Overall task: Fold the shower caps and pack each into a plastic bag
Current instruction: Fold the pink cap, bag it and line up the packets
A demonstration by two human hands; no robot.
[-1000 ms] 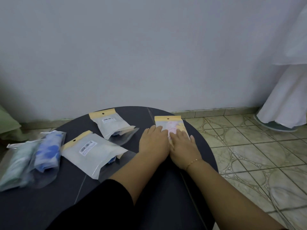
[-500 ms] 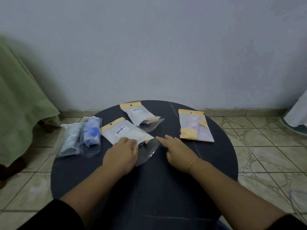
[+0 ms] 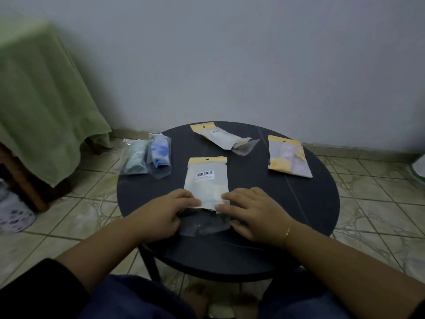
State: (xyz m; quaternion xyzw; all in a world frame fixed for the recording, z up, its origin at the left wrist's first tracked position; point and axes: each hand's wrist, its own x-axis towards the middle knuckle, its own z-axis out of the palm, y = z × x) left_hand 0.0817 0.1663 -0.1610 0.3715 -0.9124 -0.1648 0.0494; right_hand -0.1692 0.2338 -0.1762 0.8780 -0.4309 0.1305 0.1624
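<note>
A white plastic bag [image 3: 207, 180] with a yellow header and a barcode lies in the middle of the round dark table [image 3: 317, 203], its clear flap pointing toward me. My left hand [image 3: 161, 212] grips the bag's lower left corner, fingers on top and thumb at the flap. My right hand [image 3: 250, 212] holds the lower right corner the same way. A second white bag [image 3: 220, 135] with an open clear flap lies at the back. A packed bag [image 3: 288, 157] showing pink and yellow sits at the right. A blue cap bag [image 3: 161, 153] and a green cap bag [image 3: 135, 157] lie at the table's left edge.
A green cloth [image 3: 46, 107] drapes over wooden furniture at the left. The wall stands close behind the table. Tiled floor [image 3: 372, 203] surrounds the table, and a patterned object [image 3: 11, 212] lies on it at far left. My knees are under the near edge.
My hands left the pink and yellow bag at the right. They moved to the barcode bag, turned it upright in front of me and took hold of its lower corners.
</note>
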